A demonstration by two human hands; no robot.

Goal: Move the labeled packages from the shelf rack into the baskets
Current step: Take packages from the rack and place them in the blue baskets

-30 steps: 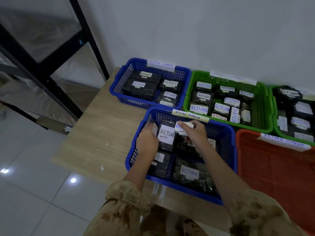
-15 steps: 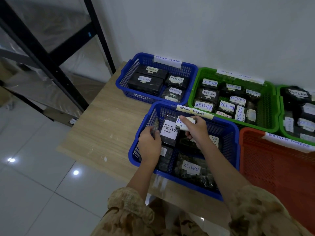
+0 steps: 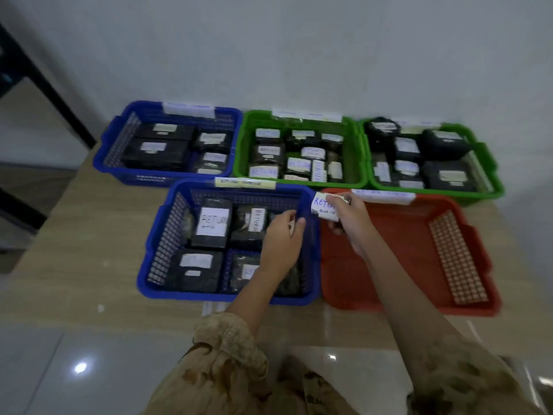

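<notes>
The right hand (image 3: 350,226) pinches a small labeled package (image 3: 324,208) between thumb and curled fingers, its white "RETU…" label facing up. The package sticks out to the left of that hand, above the far-left corner of the red basket (image 3: 457,259) and touching nothing else. Under the right wrist the red basket's floor is bare.

Just left of it, the left hand (image 3: 281,238) reaches down into the near blue basket (image 3: 167,235), fingers bent over the dark packages on that basket's right side. Something pale shows between thumb and fingers, but the blur leaves it unclear whether the hand grips anything. Left of this hand a black package with a large "RETURN" label (image 3: 213,223) lies flat.

Beyond both hands, against the wall, stand a far blue basket (image 3: 119,139) and two green baskets (image 3: 351,157) – all holding labeled dark packages – on a wooden table (image 3: 89,235).
</notes>
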